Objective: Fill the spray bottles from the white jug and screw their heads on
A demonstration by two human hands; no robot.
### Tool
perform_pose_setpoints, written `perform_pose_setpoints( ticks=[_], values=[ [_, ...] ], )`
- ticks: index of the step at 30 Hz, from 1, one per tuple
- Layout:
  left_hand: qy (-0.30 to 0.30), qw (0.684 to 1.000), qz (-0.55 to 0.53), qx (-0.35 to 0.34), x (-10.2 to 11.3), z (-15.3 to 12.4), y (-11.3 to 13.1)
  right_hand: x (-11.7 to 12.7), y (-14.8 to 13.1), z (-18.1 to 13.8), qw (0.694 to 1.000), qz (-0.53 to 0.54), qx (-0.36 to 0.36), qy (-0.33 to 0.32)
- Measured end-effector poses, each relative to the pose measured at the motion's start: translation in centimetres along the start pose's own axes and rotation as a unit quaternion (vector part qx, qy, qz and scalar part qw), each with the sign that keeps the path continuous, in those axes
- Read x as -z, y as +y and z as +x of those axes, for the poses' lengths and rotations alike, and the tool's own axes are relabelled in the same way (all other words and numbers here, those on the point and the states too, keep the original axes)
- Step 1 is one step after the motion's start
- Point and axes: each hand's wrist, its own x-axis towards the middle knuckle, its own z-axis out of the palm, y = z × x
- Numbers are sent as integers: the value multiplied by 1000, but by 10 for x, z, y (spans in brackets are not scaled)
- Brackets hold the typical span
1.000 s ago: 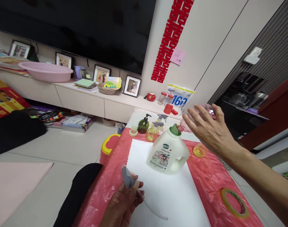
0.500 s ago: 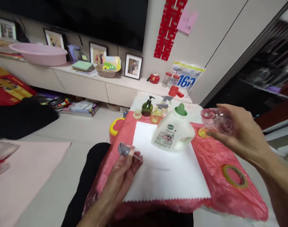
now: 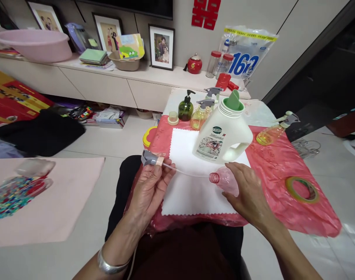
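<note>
My left hand (image 3: 152, 182) pinches a grey spray nozzle (image 3: 150, 158) by its pale collar, its thin clear tube pointing right. A clear pink bottle (image 3: 227, 181) lies on its side in the grip of my right hand (image 3: 247, 190), its open neck facing left. The tube's far end meets the bottle mouth; whether it is inside I cannot tell. Both are above a white scallop-edged sheet (image 3: 189, 198). Just behind stands a large white detergent jug (image 3: 221, 132) with a green spout (image 3: 234, 101).
On the red-covered table (image 3: 282, 175) stand a green pump bottle (image 3: 185, 107), a yellow spray bottle (image 3: 198, 116), a white cap (image 3: 173, 118), another spray bottle (image 3: 275, 130) at the right, and a tape roll (image 3: 302, 189). Behind is a low cabinet (image 3: 148, 93).
My right hand has brought the pink bottle down and left, from above the table's right side to the end of the tube. The left hand still holds the nozzle. The view has tilted down.
</note>
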Motion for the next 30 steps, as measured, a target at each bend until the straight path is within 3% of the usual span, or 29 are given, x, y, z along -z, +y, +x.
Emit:
perform_pose_setpoints(
  ticks=[5,9,18,21,30],
  values=[
    [-15,997,68,-32,-7,-8,-1,-12,-19,2,997,71,-10,-11],
    [-38,985,147,-80,-15,-17,-1,-25,-44,9,980,190,-49,-38],
    [-100,933,328,-107,-11,-22,2,-47,-83,28,874,466,-102,-93],
    [-112,917,368,-107,-12,-18,0,-55,-83,30,858,496,-96,-92],
    [-160,871,449,-123,-12,-15,-13,-76,-72,24,860,499,-70,-76]
  ],
)
